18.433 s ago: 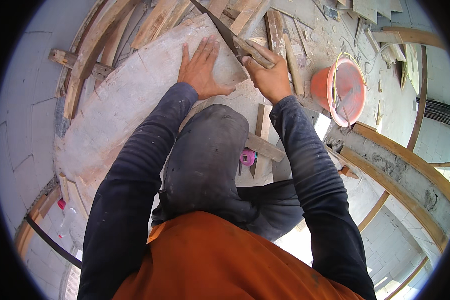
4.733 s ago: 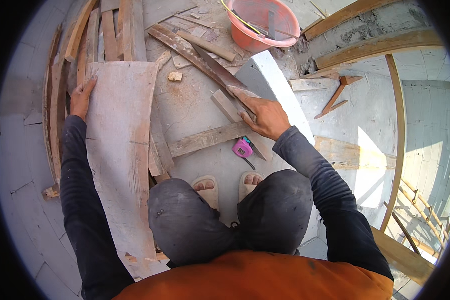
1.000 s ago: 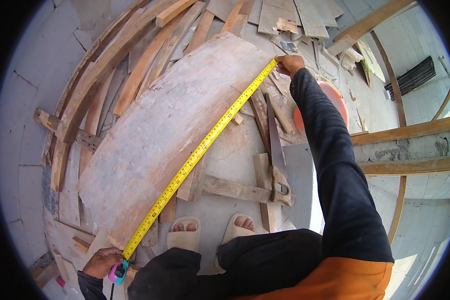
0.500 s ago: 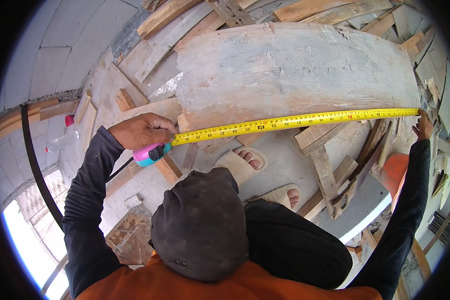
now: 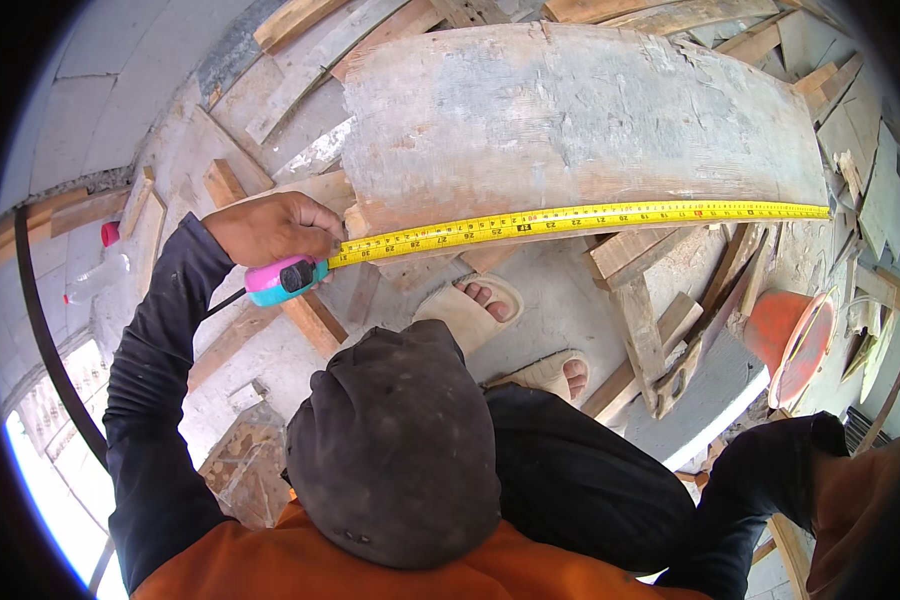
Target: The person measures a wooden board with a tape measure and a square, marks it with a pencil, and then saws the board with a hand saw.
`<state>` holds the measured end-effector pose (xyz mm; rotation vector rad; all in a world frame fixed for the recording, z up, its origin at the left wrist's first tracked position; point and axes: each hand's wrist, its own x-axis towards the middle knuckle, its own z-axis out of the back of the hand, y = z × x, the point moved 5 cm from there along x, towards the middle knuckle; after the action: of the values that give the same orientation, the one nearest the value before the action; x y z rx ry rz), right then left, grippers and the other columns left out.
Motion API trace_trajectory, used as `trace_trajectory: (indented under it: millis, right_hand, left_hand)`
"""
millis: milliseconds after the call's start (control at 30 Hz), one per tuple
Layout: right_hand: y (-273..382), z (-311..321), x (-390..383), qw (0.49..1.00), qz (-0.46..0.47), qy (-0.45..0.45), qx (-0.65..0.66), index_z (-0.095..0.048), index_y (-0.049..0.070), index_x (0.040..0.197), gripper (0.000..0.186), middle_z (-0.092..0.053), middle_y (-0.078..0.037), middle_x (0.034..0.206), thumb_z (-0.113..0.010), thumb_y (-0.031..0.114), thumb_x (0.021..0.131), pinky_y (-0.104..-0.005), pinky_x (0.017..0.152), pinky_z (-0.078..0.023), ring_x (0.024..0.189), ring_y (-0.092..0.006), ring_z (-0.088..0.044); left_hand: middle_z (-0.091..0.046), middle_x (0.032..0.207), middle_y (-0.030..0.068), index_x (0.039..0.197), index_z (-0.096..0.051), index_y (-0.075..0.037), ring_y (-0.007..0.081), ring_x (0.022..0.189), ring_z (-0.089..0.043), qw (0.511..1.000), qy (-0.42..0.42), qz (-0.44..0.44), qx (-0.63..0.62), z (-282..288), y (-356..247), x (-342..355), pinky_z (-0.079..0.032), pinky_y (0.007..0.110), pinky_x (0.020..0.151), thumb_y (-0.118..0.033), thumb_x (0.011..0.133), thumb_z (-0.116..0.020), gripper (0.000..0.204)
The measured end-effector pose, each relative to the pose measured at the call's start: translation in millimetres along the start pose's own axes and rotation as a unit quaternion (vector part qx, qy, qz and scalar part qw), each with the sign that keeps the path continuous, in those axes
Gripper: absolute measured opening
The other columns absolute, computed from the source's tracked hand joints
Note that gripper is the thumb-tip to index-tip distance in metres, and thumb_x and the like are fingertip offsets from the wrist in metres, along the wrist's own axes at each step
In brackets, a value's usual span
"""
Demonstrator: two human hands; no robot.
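My left hand point(image 5: 275, 230) grips a pink and teal tape measure point(image 5: 278, 282) at the lower left corner of a long pale board point(image 5: 580, 120). The yellow blade point(image 5: 580, 220) stretches along the board's near edge to its right end. My right hand point(image 5: 860, 500) is off the blade, low at the far right beside my dark sleeve, close to the camera and cut by the rim; its fingers are hard to make out. A handsaw point(image 5: 675, 390) lies among offcuts below the board, partly hidden.
Loose timber point(image 5: 640, 15) surrounds the board. A red bucket point(image 5: 775, 330) stands at the right. A pale block wall point(image 5: 80, 120) curves along the left, with a plastic bottle point(image 5: 95, 280) near it. My sandalled feet point(image 5: 470, 305) are below the tape.
My right hand has left the far end of the tape and come down toward me at the lower right. My left hand still holds the case, and the blade remains stretched out.
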<state>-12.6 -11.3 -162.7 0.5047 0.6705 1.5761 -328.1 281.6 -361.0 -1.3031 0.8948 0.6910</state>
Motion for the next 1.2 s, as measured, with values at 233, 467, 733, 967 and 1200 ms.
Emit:
trace_trajectory:
  millis: [233, 467, 733, 967, 1200]
  right_hand:
    - [32.4, -14.1, 26.0, 0.99, -0.022, -0.079, 0.113, -0.062, 0.005, 0.113, 0.027, -0.063, -0.003, 0.087, -0.075, 0.021, 0.096, -0.0275, 0.065, -0.05, 0.071, -0.0106, -0.06]
    - [-49.7, -71.7, 77.8, 0.86, -0.207, -0.22, 0.41, -0.063, 0.004, 0.1, 0.025, -0.07, -0.002, 0.081, -0.086, 0.01, 0.091, -0.0214, 0.051, -0.044, 0.065, -0.0059, -0.063]
    - [-112.7, -139.9, 95.6, 0.89, -0.26, -0.156, 0.342, -0.067, 0.004, 0.097, 0.016, -0.069, -0.002, 0.077, -0.072, 0.018, 0.096, -0.0277, 0.06, -0.047, 0.066, -0.0098, -0.062]
    - [-111.3, -141.1, 107.8, 0.939, -0.235, -0.118, 0.222, -0.069, 0.003, 0.095, 0.022, -0.067, -0.008, 0.071, -0.068, 0.025, 0.097, -0.0334, 0.062, -0.05, 0.064, -0.0158, -0.063]
    - [-111.8, -144.2, 110.5, 0.948, -0.226, -0.112, 0.192, -0.069, 0.004, 0.096, 0.021, -0.064, -0.01, 0.068, -0.067, 0.024, 0.097, -0.0356, 0.059, -0.049, 0.06, -0.0198, -0.062]
  left_hand:
    - [-0.07, 0.088, -0.0005, 0.106, -0.076, -0.003, 0.0081, 0.077, -0.063, 1.0, -0.001, -0.005, -0.015, -1.2, 5.0, 2.1, -0.055, 0.027, 0.073, -0.024, 0.104, -0.06, 0.026]
    - [-0.066, 0.086, -0.0001, 0.104, -0.073, -0.003, 0.0088, 0.08, -0.06, 0.999, -0.007, -0.02, 0.032, -2.5, -5.3, -4.2, -0.053, 0.03, 0.077, -0.024, 0.104, -0.057, 0.026]
    - [-0.065, 0.085, 0.0014, 0.102, -0.07, 0.0, 0.0088, 0.081, -0.061, 0.998, 0.004, -0.036, 0.042, -9.0, -10.4, -8.3, -0.052, 0.029, 0.078, -0.019, 0.102, -0.057, 0.024]
    - [-0.067, 0.087, 0.0033, 0.105, -0.07, 0.001, 0.0101, 0.081, -0.062, 0.997, 0.015, -0.048, 0.055, -8.8, -13.0, -7.3, -0.053, 0.031, 0.078, -0.02, 0.104, -0.055, 0.026]
    - [-0.068, 0.086, 0.005, 0.103, -0.069, 0.002, 0.0113, 0.081, -0.063, 0.998, 0.016, -0.047, 0.046, -6.4, -11.9, -6.2, -0.053, 0.032, 0.078, -0.019, 0.104, -0.055, 0.025]
